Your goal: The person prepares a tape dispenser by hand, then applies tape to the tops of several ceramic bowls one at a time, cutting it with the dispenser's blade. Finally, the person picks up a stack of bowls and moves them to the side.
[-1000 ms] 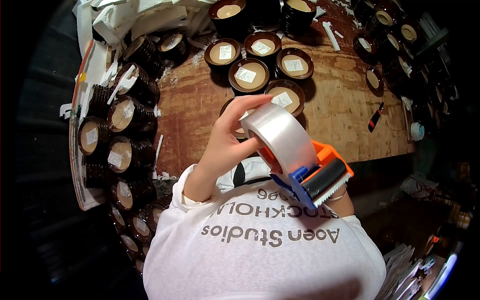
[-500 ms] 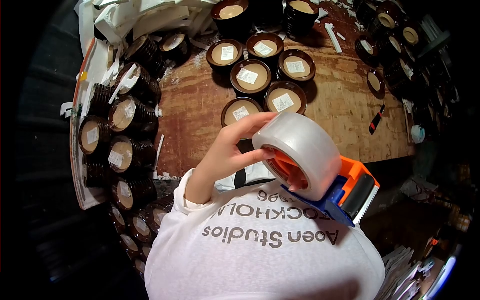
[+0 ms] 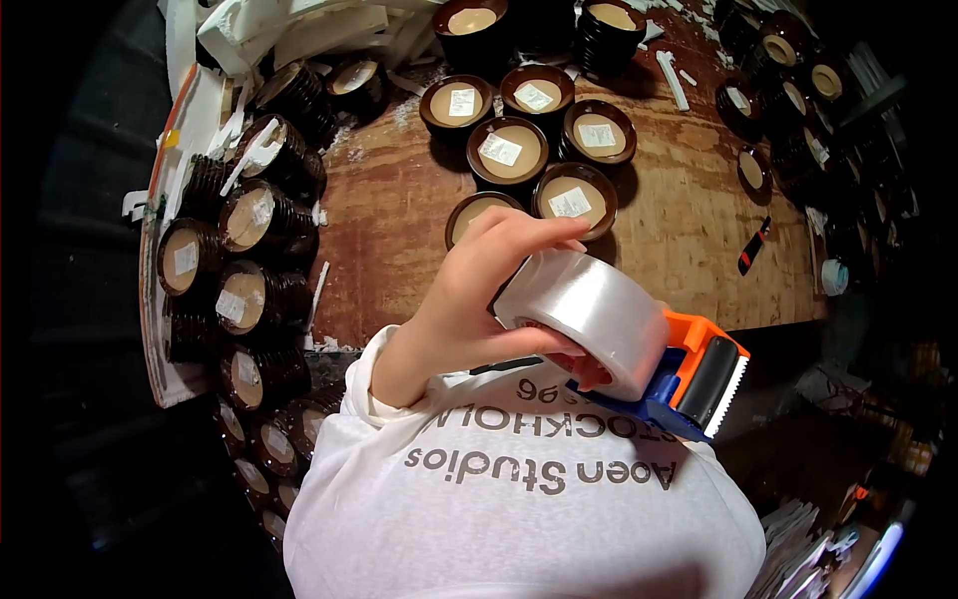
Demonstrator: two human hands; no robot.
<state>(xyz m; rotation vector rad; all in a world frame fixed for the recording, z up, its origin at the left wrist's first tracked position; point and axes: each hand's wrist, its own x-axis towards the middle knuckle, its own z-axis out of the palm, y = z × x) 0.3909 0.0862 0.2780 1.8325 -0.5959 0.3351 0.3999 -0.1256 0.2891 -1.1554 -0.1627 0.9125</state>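
My left hand (image 3: 469, 295) holds the near left side of a wide roll of clear tape (image 3: 604, 314), with the fingers over the top and the thumb at the core. The roll sits in a tape dispenser (image 3: 689, 374) with an orange and blue frame, a black roller and a white toothed edge, tilted in front of my chest. Of my right hand (image 3: 591, 371), only reddish fingers show inside the core; the rest is hidden behind roll and dispenser. Just beyond my left hand stand brown bowls (image 3: 576, 203) with white labels.
More labelled bowls lie in stacks along the left side (image 3: 254, 215) and at the far right (image 3: 798, 150). White foam pieces (image 3: 289, 35) are heaped at the back left. A red and black cutter (image 3: 754, 246) lies on the wooden table (image 3: 699, 240) at the right.
My left hand has moved further over the roll, its thumb reaching deeper along the core. The roll and dispenser have shifted slightly left and tilted. The view has shifted a little.
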